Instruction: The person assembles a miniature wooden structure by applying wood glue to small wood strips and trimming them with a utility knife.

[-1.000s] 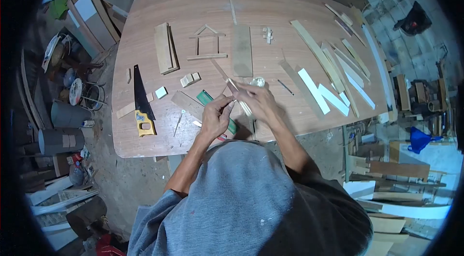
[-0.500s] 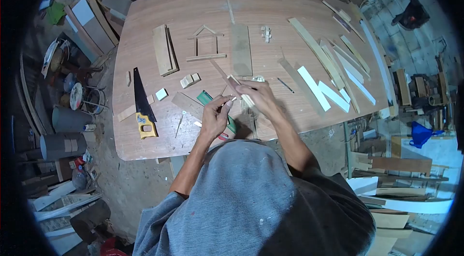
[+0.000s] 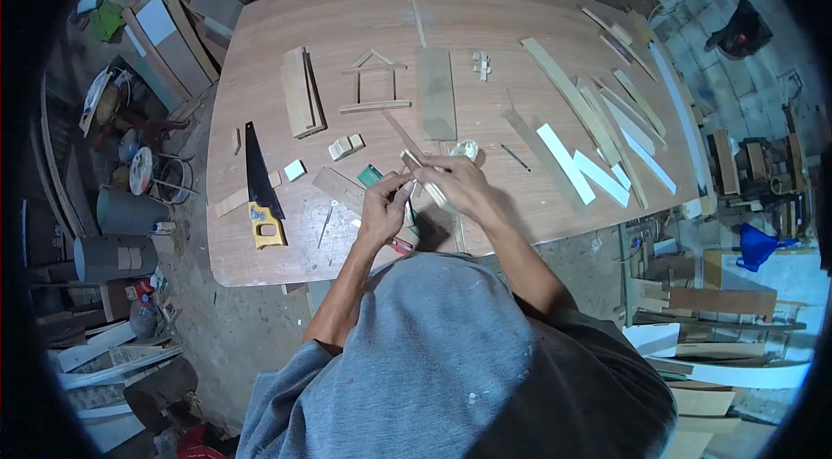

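Observation:
My right hand is closed round a narrow wooden piece, tilted over the front part of the table. Close beside it, my left hand has its fingers pinched at something small and pale that I cannot make out. Under and between the hands lie a green tool, partly hidden, and a flat board. Just beyond my right hand stands a small round white container. A thin pointed tool rests left of my left hand.
On the table lie a handsaw, a house-shaped wooden frame, stacked boards, a wide board, small blocks, a pencil and white strips. Long strips lie at the right.
My right hand and the wooden piece have shifted slightly left and tilted differently, uncovering the round container. The view has also moved a little.

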